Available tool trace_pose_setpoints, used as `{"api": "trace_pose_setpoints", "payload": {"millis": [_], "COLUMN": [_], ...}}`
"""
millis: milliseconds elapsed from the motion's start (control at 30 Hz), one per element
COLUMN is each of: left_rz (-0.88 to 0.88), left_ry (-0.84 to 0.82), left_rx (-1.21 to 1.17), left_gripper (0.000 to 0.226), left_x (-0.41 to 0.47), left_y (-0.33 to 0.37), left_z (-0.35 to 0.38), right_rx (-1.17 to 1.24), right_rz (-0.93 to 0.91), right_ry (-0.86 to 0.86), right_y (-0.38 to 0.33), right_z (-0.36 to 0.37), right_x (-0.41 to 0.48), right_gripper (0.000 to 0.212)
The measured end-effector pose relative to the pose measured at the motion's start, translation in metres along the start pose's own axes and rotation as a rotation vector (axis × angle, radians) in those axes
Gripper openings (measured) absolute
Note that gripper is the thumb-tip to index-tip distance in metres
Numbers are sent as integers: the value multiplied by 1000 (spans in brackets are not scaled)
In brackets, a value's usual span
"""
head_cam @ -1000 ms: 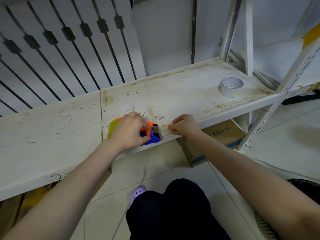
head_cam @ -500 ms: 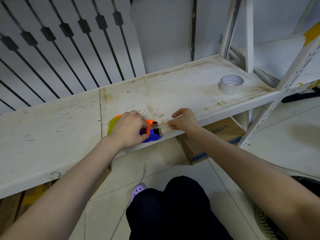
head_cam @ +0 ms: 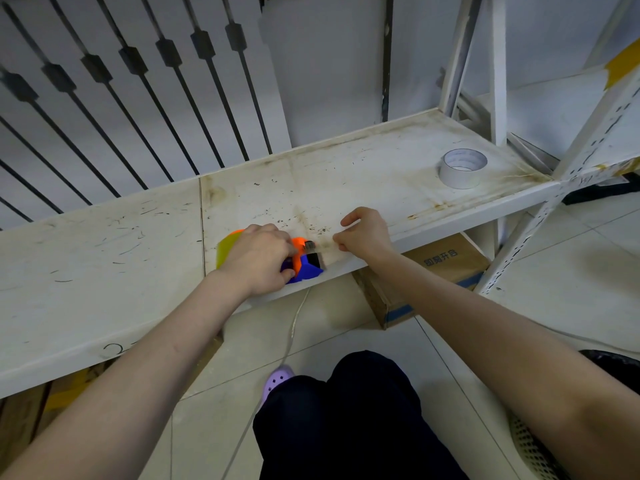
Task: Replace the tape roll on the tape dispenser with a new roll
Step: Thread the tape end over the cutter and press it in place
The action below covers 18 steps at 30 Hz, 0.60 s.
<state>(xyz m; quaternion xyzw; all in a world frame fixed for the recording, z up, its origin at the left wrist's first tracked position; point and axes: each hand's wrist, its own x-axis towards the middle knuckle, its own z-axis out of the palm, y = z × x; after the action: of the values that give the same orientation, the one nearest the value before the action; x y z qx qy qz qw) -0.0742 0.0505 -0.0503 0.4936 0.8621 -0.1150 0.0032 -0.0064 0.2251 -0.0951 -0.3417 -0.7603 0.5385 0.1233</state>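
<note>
- Orange, blue and yellow plastic make up the hand-held tape dispenser (head_cam: 304,261), which lies on its side at the front edge of the scuffed white metal shelf (head_cam: 104,271), its black cutting end pointing toward the person's right.
- The left hand (head_cam: 258,256) presses down over the dispenser body, fingers curled closed around it; the roll mounted inside is hidden under the palm, so which roll is loaded cannot be told.
- The right hand (head_cam: 363,232) sits just beside the cutting end, thumb and forefinger pinched shut on a strip of clear tape (head_cam: 323,247) that runs from the blade to the fingertips.
- The strip's long axis follows the shelf edge, left to right, in line with the dispenser's own length; any pull or tear would likely go rightward, away from the holding hand.
- A white roll of tape with a pale cardboard core (head_cam: 462,168) lies flat at the far right of the shelf, well apart from both hands; the right hand is the nearer one to it.
</note>
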Motion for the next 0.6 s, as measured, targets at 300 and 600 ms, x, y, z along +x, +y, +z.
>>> {"api": "trace_pose_setpoints", "payload": {"millis": [300,600], "left_rz": [-26,-45], "left_ry": [23,140], "left_rx": [44,-121], "left_gripper": [36,30], "left_x": [2,-1], "left_y": [3,9], "left_z": [0,-3], "right_rx": [34,-10], "right_rz": [-49,-122], "right_ry": [7,-178], "right_y": [2,-1], "right_z": [8,10], "right_x": [7,6], "right_gripper": [22,66]}}
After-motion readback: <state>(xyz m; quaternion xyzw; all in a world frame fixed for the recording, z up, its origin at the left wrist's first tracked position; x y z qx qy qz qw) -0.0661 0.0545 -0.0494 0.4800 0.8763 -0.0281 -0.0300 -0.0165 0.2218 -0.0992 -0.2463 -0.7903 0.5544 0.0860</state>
